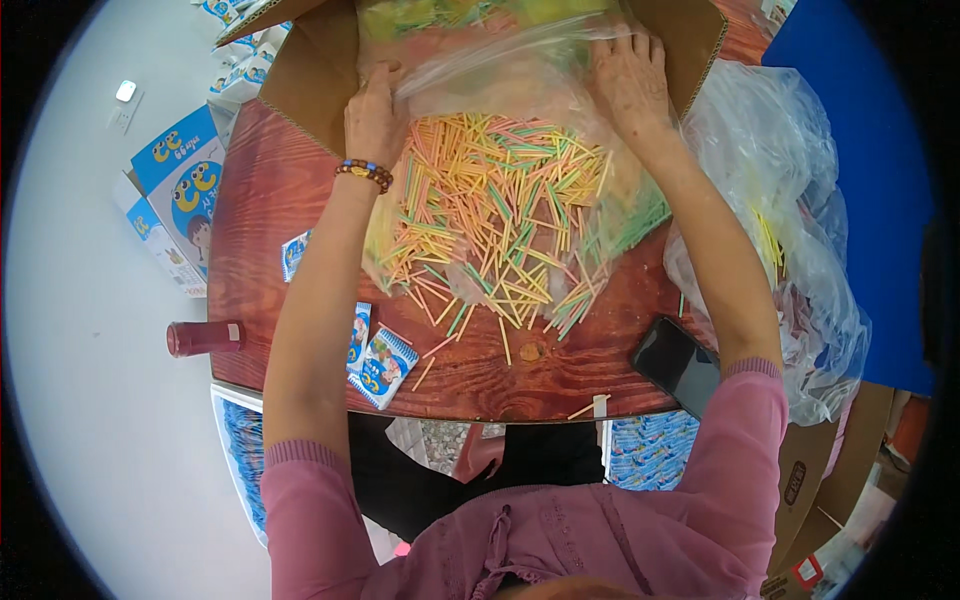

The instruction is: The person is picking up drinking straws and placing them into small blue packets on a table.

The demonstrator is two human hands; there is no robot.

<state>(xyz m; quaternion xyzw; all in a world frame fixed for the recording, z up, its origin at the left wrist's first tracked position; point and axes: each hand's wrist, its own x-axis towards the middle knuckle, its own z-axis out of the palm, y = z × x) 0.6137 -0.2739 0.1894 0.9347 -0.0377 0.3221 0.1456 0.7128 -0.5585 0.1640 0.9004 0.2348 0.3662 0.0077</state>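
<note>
A big clear plastic bag (pixel 500 85) lies with its mouth toward me, half inside an open cardboard box. Thin pink, yellow, orange and green sticks (pixel 500 200) spill from it in a heap on the tabletop. My left hand (pixel 376 112), wearing a beaded bracelet, is closed on the left side of the bag. On the right side, my right hand (pixel 632 88) has its fingers bent over the plastic, gripping it; the fingertips are partly hidden. A few loose sticks lie near the table's front edge.
The cardboard box (pixel 308 80) stands at the far side of the red-brown wooden table (pixel 250 270). Small blue-white packets (pixel 384 368), a phone (pixel 672 362) and a reddish jar (pixel 205 338) sit around the near edge. Another clear bag (pixel 765 150) bulges at right.
</note>
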